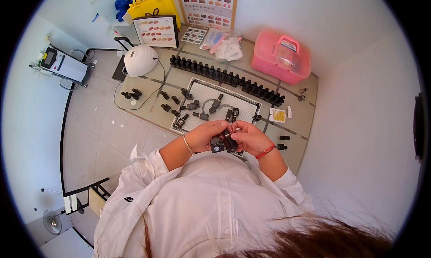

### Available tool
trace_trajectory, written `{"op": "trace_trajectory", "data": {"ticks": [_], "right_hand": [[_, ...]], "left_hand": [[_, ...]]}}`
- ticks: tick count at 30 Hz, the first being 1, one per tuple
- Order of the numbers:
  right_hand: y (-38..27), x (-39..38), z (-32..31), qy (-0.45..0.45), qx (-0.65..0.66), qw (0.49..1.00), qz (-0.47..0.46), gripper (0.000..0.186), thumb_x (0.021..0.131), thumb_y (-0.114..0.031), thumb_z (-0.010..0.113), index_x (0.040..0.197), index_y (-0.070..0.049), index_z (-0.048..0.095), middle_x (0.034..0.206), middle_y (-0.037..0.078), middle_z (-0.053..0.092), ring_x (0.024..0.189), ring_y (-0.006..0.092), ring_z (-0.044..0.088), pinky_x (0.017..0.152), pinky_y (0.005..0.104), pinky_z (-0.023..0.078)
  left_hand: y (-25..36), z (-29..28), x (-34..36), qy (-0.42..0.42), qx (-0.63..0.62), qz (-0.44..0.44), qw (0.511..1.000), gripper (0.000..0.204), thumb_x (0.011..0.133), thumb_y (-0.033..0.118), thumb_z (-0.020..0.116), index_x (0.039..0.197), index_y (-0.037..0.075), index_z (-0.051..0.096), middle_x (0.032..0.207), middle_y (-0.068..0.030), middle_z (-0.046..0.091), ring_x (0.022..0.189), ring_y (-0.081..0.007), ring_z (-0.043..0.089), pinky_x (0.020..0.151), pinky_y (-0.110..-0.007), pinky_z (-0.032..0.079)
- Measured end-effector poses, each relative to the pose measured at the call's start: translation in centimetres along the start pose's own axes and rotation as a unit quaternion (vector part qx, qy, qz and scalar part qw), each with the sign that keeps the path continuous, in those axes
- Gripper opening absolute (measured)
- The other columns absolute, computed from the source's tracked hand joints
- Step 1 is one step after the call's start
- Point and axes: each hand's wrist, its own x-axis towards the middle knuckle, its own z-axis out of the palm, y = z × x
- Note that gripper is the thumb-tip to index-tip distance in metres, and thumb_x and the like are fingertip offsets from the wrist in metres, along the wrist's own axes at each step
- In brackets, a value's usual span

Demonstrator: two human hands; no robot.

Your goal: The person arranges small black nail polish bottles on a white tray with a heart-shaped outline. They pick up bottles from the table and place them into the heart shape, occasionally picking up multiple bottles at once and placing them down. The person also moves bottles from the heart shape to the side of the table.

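Observation:
Close in front of my body, both hands meet over the near edge of a white patterned mat with a dark border (194,85). My left hand (207,134) is closed around a black nail polish bottle (217,145), its base turned toward me. Fingers of my right hand (252,139) close on a second black nail polish bottle (230,144), side by side with the first. My fingers hide the tops of both. Just beyond my fingertips two more black bottles (235,113) rest on the mat. Others lie scattered there, among them one bottle (216,103) inside a dark chain.
A long row of black bottles (208,71) crosses the table behind the mat. A white nail lamp (141,61) with a cable stands left, a pink case (282,55) back right. Colour charts (207,8) lean at the back. Loose bottles (282,145) lie right.

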Motion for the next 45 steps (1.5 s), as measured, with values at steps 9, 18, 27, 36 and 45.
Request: {"op": "trace_trajectory", "data": {"ticks": [9,18,27,36,45], "right_hand": [[3.9,-2.7,-8.2,0.257,-0.212,0.935,-0.121,0.032,0.077,-0.004,0.067,0.109,-0.006,0.058,0.096,0.005,0.065,0.086,0.0139,0.063,0.065,0.0297,0.053],[13.5,-1.4,-14.9,0.365,-0.622,0.671,-0.174,0.026,0.066,-0.013,0.074,0.086,-0.003,0.062,0.082,0.015,0.062,0.075,0.0318,0.062,0.069,0.041,0.052],[15.3,-0.1,-14.6,0.347,-0.613,0.698,-0.131,0.023,0.07,-0.012,0.072,0.088,-0.005,0.059,0.09,0.015,0.059,0.086,0.0346,0.059,0.076,0.0412,0.05],[9.1,-1.5,-9.0,0.318,-0.512,0.748,-0.279,0.031,0.076,-0.021,0.072,0.099,-0.004,0.061,0.103,0.017,0.061,0.092,0.038,0.058,0.083,0.0442,0.048],[4.0,-2.1,-2.2,0.181,-0.559,0.773,-0.239,0.029,0.074,-0.025,0.076,0.092,-0.004,0.067,0.089,0.014,0.066,0.084,0.0345,0.061,0.075,0.0425,0.048]], "left_hand": [[0.5,-2.9,-1.0,0.056,0.063,0.013,0.996,0.036,0.1,0.039,0.05,0.111,0.005,0.055,0.073,0.0028,0.048,0.063,-0.005,0.049,0.055,-0.02,0.04],[0.1,-4.7,-1.8,0.135,0.031,0.015,0.99,0.033,0.101,0.038,0.048,0.105,0.006,0.055,0.069,0.0028,0.045,0.046,-0.006,0.033,0.038,-0.022,0.023],[-0.3,-4.7,-1.0,0.176,0.086,0.008,0.981,0.031,0.1,0.038,0.051,0.104,0.007,0.056,0.072,0.003,0.045,0.046,-0.0071,0.029,0.04,-0.022,0.026],[-0.8,-3.0,0.5,0.184,0.436,0.114,0.873,0.019,0.096,0.024,0.058,0.099,0.005,0.057,0.07,-0.001,0.054,0.053,-0.0105,0.047,0.047,-0.026,0.039],[-1.4,3.4,3.2,0.045,0.642,0.248,0.724,0.017,0.088,0.013,0.064,0.101,0.003,0.058,0.087,-0.0112,0.062,0.075,-0.0221,0.063,0.067,-0.035,0.051]]}}
